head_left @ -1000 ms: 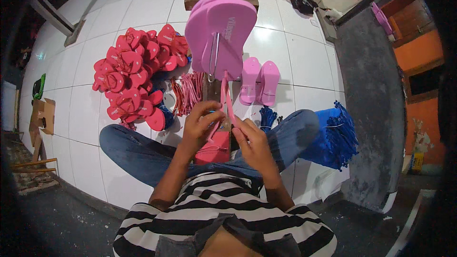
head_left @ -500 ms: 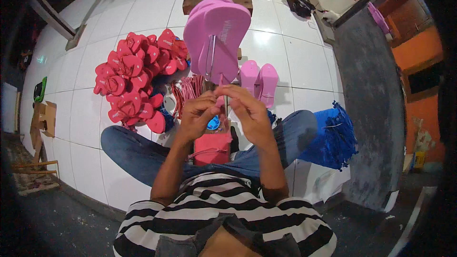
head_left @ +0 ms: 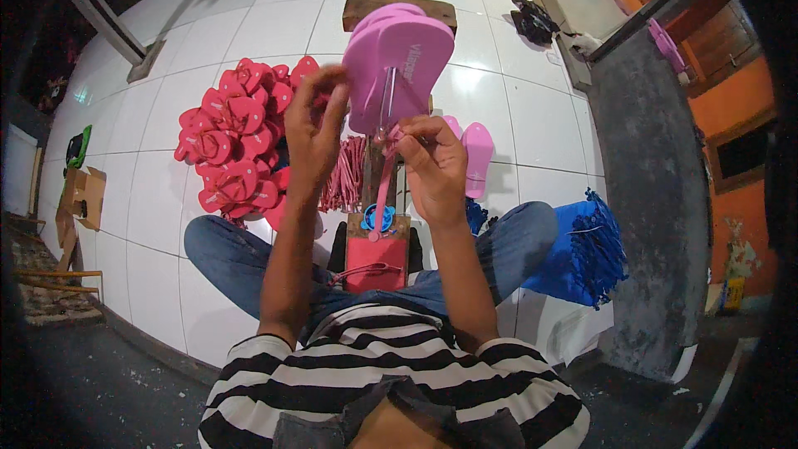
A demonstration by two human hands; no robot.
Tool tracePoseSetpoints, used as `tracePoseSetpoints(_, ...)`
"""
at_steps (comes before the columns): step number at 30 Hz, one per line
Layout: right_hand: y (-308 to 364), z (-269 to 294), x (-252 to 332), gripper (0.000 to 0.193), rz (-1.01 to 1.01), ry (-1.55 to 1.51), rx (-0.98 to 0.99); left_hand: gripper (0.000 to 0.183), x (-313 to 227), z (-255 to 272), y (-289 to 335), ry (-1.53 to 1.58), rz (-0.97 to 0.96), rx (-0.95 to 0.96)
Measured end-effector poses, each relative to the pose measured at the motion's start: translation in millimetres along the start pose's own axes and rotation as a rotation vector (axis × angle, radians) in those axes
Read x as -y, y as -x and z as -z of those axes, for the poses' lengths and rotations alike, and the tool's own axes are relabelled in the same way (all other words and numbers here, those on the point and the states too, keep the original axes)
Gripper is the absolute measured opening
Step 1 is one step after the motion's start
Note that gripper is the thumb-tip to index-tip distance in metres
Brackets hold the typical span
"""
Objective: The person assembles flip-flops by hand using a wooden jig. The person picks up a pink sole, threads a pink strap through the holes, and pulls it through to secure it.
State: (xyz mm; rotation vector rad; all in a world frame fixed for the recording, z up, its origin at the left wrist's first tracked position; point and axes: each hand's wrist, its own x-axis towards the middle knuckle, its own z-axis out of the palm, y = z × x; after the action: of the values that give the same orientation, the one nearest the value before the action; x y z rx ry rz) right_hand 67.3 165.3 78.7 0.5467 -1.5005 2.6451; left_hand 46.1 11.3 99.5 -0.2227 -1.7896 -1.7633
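Note:
A pink flip-flop sole (head_left: 391, 58) stands tilted in front of me, with more pink soles behind it. A shiny metal rod (head_left: 388, 96) runs through or against it; which one, I cannot tell. My right hand (head_left: 434, 168) pinches a pink flip-flop strap (head_left: 385, 183) close to the rod's near end, and the strap's other end hangs down toward my lap. At the sole's left edge is my left hand (head_left: 317, 120), thumb and fingers apart, a fingertip at or just short of the rim. Nothing shows between those fingers.
Red flip-flop soles (head_left: 237, 129) are heaped at the left, beside a bundle of pink straps (head_left: 345, 175). Between my legs are a wooden stand with a blue round piece (head_left: 378, 218) and a red pad (head_left: 370, 262). Loose pink soles (head_left: 476, 154) and blue straps (head_left: 594, 254) lie rightward.
My left hand has left the strap and moved up and left to the sole's edge. The right hand still pinches the strap, which now hangs downward. The view has shifted slightly.

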Motion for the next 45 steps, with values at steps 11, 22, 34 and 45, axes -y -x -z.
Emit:
tracePoseSetpoints(11, -4, 6, -17, 0.013, -0.099, -0.197, 0.133, 0.031, -34, -20, -55, -0.594, -0.566, 0.181)
tracePoseSetpoints(22, -6, -5, -8, 0.019, -0.223, -0.229, -0.092, 0.029, -39, -17, -27, -0.461, -0.271, 0.292)
tracePoseSetpoints(34, -43, 0, 36, 0.060, 0.050, 0.261, 0.187, 0.035, -33, -20, -10, 0.208, 0.134, 0.291)
tracePoseSetpoints(45, -12, -6, 14, 0.032, 0.092, 0.300, -0.007, 0.032, -54, -37, 22, 0.067, 0.304, 0.136)
